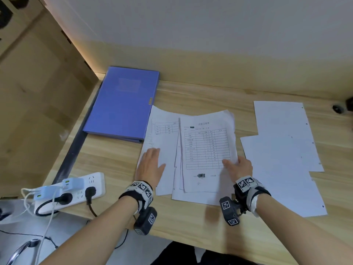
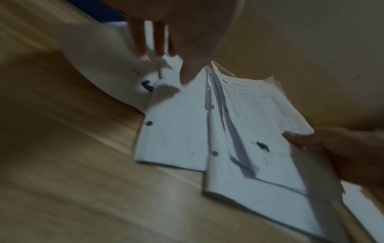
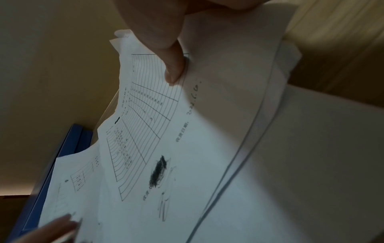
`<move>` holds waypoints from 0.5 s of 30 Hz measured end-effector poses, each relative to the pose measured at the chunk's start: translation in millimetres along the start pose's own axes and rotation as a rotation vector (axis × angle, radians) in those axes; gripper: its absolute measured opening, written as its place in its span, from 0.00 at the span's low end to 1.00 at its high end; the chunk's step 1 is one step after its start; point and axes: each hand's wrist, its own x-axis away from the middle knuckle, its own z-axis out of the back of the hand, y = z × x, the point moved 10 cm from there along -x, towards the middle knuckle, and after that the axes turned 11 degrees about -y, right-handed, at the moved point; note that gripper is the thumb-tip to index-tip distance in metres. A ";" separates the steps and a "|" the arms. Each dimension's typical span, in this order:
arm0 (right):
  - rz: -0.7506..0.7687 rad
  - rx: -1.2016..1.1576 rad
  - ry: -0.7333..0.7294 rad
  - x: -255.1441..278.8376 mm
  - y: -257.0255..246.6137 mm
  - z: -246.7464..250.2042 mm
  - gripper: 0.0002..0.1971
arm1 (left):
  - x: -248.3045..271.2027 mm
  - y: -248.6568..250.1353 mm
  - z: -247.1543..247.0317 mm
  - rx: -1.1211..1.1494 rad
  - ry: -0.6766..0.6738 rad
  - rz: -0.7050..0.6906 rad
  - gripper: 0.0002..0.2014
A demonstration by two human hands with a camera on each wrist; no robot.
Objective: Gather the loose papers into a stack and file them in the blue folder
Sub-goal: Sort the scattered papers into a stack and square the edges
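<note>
A closed blue folder [image 1: 122, 104] lies at the desk's back left; its edge [image 3: 62, 157] shows in the right wrist view. In front of it, printed sheets overlap loosely: a table form [image 1: 207, 148] on top, another sheet [image 1: 162, 134] under it to the left. My left hand [image 1: 150, 165] lies flat with straight fingers on the left sheet [image 2: 176, 131]. My right hand [image 1: 237, 167] pinches the form's right edge, thumb [image 3: 172, 65] on top of the form [image 3: 145, 131], lifting it a little. Two blank sheets [image 1: 282, 150] lie apart at the right.
A white power strip [image 1: 76, 192] with plugs and cables sits at the desk's front left edge. A wooden panel [image 1: 38, 92] stands on the left and a wall behind. Bare desk wood [image 1: 200, 92] shows behind the papers.
</note>
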 end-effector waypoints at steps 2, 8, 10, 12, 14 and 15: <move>-0.011 0.004 0.006 -1.5 5.2 4.5 0.10 | -2.5 0.1 -23.7 0.016 -0.122 0.047 0.33; -0.024 -0.029 0.024 -0.6 16.0 18.9 0.15 | -18.7 26.9 -43.2 -0.156 -0.298 -0.089 0.34; -0.033 -0.044 0.033 -1.9 20.9 21.9 0.14 | -25.8 27.4 -48.8 -0.149 -0.381 -0.109 0.38; -0.034 -0.063 0.042 -3.6 25.4 23.8 0.16 | -29.6 27.2 -50.4 -0.143 -0.413 -0.105 0.47; -0.023 -0.081 0.040 -4.1 27.0 24.0 0.15 | -30.1 28.4 -49.9 -0.149 -0.387 -0.079 0.58; -0.019 -0.096 0.035 -4.1 26.7 23.1 0.14 | -29.8 28.9 -49.8 -0.143 -0.368 -0.058 0.62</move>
